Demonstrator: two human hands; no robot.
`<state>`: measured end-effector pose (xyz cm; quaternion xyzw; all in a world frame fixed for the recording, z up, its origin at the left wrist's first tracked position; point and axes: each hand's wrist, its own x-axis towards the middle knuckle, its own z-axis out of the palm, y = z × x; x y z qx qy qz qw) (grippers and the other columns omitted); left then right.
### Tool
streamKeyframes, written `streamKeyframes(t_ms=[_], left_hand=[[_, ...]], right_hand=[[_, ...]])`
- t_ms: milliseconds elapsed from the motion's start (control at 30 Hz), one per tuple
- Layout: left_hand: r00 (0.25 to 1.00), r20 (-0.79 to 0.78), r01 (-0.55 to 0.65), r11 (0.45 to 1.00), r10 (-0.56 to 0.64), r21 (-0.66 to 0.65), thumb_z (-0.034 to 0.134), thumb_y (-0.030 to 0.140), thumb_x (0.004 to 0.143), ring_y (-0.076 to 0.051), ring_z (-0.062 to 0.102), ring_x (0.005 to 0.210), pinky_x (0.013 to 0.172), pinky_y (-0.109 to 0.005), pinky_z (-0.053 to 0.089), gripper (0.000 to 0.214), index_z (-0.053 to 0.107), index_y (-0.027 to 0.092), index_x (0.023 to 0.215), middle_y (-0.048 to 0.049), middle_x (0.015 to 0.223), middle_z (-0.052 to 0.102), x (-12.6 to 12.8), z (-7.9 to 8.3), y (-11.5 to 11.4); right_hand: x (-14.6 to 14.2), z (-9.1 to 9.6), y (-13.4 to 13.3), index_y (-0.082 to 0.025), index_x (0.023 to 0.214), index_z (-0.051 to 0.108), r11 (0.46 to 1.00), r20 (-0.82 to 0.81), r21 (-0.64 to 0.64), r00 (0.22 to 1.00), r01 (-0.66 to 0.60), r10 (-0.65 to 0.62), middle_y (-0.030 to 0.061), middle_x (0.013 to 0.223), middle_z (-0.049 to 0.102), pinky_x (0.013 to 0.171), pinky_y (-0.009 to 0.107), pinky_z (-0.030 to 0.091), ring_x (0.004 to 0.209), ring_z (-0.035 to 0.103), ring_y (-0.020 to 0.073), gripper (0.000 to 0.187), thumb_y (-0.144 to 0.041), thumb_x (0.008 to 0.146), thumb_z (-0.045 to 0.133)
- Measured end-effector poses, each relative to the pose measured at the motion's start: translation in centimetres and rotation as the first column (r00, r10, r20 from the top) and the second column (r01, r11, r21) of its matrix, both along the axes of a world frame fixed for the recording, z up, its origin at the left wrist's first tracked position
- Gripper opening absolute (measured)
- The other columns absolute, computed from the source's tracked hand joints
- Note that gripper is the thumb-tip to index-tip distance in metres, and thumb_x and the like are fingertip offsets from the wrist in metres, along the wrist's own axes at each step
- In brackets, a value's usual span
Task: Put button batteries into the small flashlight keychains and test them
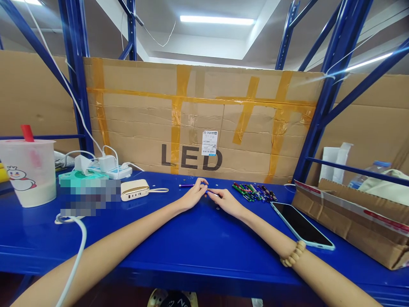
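Note:
My left hand (193,195) and my right hand (228,202) meet over the middle of the blue shelf top. The right hand is closed round a slim, glossy blue-purple pen-like stick (211,192), its dark end showing by the fingers. Curled fingers of the left hand come together at the stick's other end; whether they grip it or a small part is too small to tell. Just left of that hand lies a similar purple stick (185,186). Beyond the right hand is a pile of several glossy sticks (254,192) in green, red, purple and black.
A phone (302,225) lies beside an open cardboard box (348,221) at right. On the left are a cream power bank (134,190), a power strip (119,171) with cables and a plastic drink cup (30,175). A tall cardboard sheet (143,119) stands behind.

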<state>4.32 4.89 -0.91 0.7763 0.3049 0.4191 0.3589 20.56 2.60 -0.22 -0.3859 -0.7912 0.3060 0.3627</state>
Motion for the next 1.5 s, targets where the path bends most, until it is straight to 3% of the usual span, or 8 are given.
streamKeyframes(t_ms=[100,200,300,467,633,1333,1500], left_hand=[[0.984,0.126,-0.117,0.989,0.129,-0.091,0.028,0.038,0.089,-0.009,0.044,0.061,0.062,-0.022,0.035,0.022,0.039,0.019,0.093,0.0025,0.073,0.049,0.0,0.2,0.3],[0.915,0.260,-0.259,0.942,0.310,-0.212,0.028,0.031,0.089,-0.007,0.037,0.051,0.051,-0.019,0.030,0.018,0.040,0.018,0.086,0.0036,0.065,0.047,-0.1,0.6,0.7],[0.854,0.345,-0.284,0.905,0.389,-0.317,0.031,0.024,0.085,-0.006,0.034,0.044,0.045,-0.017,0.025,0.012,0.041,0.017,0.081,0.0043,0.060,0.047,-0.2,0.8,0.8],[0.819,0.417,-0.253,0.900,0.394,-0.355,0.035,0.022,0.081,-0.005,0.034,0.041,0.041,-0.016,0.022,0.011,0.044,0.017,0.076,0.0042,0.056,0.047,-0.2,0.9,0.8],[0.827,0.417,-0.235,0.906,0.377,-0.353,0.036,0.021,0.082,-0.005,0.035,0.042,0.041,-0.016,0.022,0.013,0.045,0.017,0.075,0.0041,0.056,0.048,-0.1,0.8,0.6],[0.856,0.358,-0.259,0.910,0.372,-0.325,0.036,0.020,0.081,-0.006,0.035,0.044,0.044,-0.018,0.024,0.013,0.046,0.017,0.073,0.0045,0.056,0.047,0.1,0.9,0.3],[0.857,0.357,-0.262,0.911,0.371,-0.318,0.037,0.020,0.081,-0.006,0.036,0.044,0.044,-0.018,0.024,0.012,0.046,0.017,0.074,0.0043,0.057,0.048,0.1,0.7,0.4]], right_hand=[[0.2,0.0,0.2,-0.013,0.103,0.064,0.999,-0.017,0.043,0.999,0.033,-0.032,-0.0017,0.058,0.048,0.050,0.022,0.033,0.054,0.035,0.0095,0.044,-0.044,0.080,0.044],[0.5,-0.2,0.6,-0.012,0.107,0.063,0.997,-0.016,0.054,0.999,0.052,-0.051,-0.0014,0.059,0.050,0.055,0.024,0.034,0.056,0.039,0.0107,0.044,-0.041,0.081,0.044],[0.8,-0.4,0.9,-0.015,0.114,0.060,0.998,0.014,0.051,0.999,0.029,-0.030,0.0013,0.070,0.059,0.060,0.025,0.038,0.062,0.046,0.0126,0.044,-0.041,0.082,0.044],[1.3,-0.2,1.0,-0.019,0.111,0.061,0.996,0.036,0.087,0.999,-0.036,0.033,0.0055,0.104,0.063,0.083,0.032,0.041,0.092,0.055,0.0200,0.042,-0.043,0.082,0.044],[1.5,0.1,0.9,-0.019,0.108,0.062,0.997,0.036,0.066,0.998,-0.044,0.042,0.0062,0.109,0.062,0.093,0.037,0.037,0.102,0.053,0.0228,0.042,-0.046,0.082,0.044],[1.2,-0.2,1.0,-0.019,0.108,0.062,0.994,0.056,0.100,0.998,-0.037,0.032,0.0075,0.110,0.061,0.093,0.039,0.037,0.102,0.053,0.0233,0.047,-0.053,0.081,0.043],[1.3,0.1,0.8,-0.018,0.103,0.066,0.993,0.090,0.114,0.996,-0.032,0.022,0.0074,0.097,0.064,0.084,0.034,0.040,0.092,0.054,0.0216,0.045,-0.051,0.080,0.046]])
